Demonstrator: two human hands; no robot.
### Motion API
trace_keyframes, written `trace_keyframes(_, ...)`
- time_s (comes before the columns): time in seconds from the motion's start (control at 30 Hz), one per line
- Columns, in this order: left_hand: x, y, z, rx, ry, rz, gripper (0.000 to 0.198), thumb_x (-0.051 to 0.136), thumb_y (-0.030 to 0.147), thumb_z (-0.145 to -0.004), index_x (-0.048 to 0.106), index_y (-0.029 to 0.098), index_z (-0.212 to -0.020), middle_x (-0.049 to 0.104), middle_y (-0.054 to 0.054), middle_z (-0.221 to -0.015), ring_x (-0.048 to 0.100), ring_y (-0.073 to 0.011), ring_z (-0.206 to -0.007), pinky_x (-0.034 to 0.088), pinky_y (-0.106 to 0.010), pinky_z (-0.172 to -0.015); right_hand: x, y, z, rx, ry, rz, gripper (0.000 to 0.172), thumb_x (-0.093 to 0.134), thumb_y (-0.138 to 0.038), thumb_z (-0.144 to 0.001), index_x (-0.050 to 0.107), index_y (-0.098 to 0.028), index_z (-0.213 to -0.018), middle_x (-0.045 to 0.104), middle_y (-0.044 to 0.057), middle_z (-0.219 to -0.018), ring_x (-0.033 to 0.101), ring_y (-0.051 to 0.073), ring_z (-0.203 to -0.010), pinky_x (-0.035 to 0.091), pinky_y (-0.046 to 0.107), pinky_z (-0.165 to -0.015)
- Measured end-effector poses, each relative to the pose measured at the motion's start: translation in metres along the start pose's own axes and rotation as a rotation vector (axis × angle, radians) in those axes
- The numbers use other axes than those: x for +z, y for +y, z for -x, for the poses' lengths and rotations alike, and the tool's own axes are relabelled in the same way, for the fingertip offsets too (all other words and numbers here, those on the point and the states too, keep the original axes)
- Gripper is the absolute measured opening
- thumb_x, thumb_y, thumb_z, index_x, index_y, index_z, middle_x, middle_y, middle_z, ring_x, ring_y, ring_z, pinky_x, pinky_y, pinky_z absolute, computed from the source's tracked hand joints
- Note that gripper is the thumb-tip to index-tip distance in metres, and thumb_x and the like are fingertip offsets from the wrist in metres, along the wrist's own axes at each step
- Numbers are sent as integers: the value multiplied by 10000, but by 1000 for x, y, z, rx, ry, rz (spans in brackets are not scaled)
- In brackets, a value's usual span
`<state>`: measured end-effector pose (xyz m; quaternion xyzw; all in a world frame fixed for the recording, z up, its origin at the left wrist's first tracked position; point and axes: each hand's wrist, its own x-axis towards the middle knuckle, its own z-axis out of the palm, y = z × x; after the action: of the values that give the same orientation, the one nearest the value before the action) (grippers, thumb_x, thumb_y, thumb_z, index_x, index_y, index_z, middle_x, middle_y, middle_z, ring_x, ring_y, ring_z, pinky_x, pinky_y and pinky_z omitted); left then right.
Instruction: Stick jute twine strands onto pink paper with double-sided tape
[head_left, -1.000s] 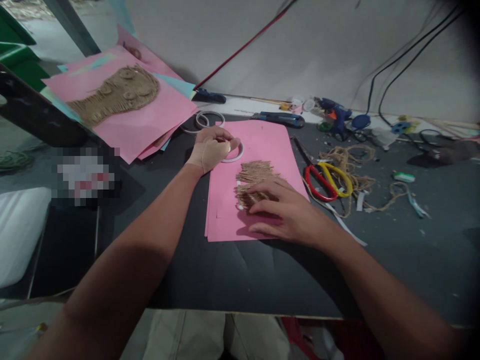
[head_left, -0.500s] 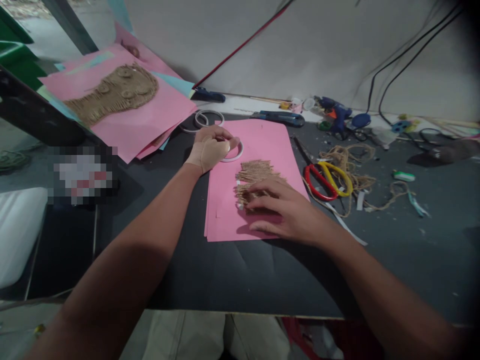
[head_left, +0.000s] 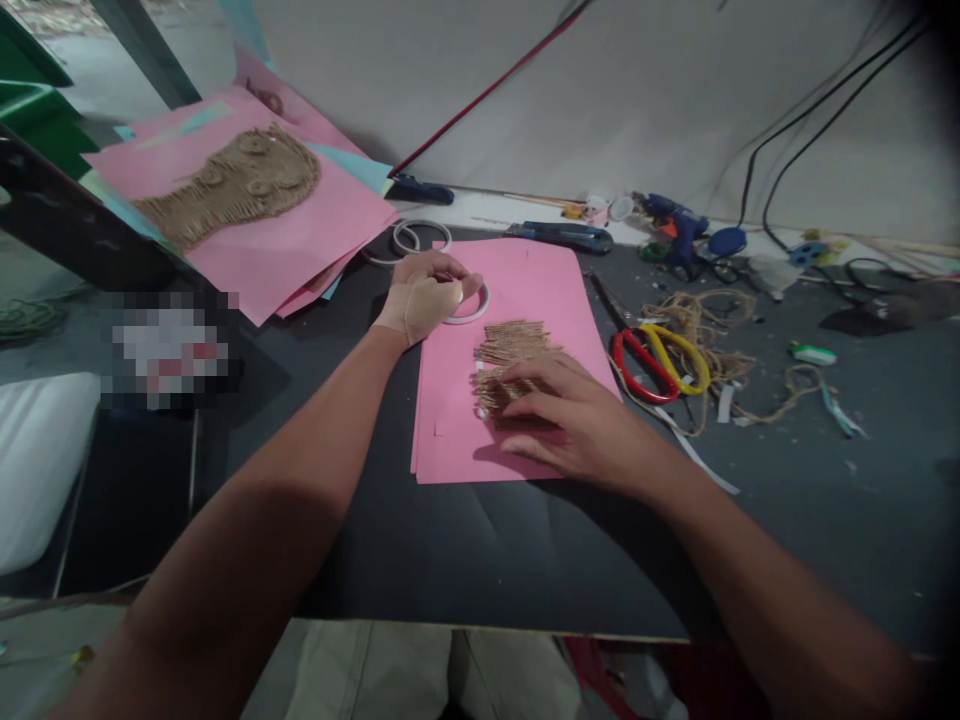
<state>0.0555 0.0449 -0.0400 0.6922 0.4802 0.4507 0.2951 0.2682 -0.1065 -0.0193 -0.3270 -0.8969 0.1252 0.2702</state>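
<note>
Left hand [head_left: 424,300] curled on white tape roll [head_left: 474,316], right hand [head_left: 566,415] spread open on jute fringe [head_left: 510,345]

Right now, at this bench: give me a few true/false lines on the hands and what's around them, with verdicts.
1. The right hand presses on cut jute twine strands lying on a pink paper sheet. True.
2. The left hand grips the scissors. False: it is curled over a white tape ring, and the red-and-yellow scissors lie on the table right of the sheet.
3. A blue glue gun sits farther back, beyond the scissors. True.
4. The left wrist is bare. False: a beige wrap covers it and the back of the hand.
</note>
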Motion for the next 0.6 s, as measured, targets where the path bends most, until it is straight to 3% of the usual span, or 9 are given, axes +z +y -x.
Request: trace_keyframes(0.6,-1,1,1,-15,4,6,137,760,287,-742,697,186,-674,628,-8,-663,540,-144,-638,449,-303,-641,5,-8,1,89,-103,-64,332,718,-454,-951,684,-191,-1151,624,144,-1387,561,276,-1336,480,481,-1130)
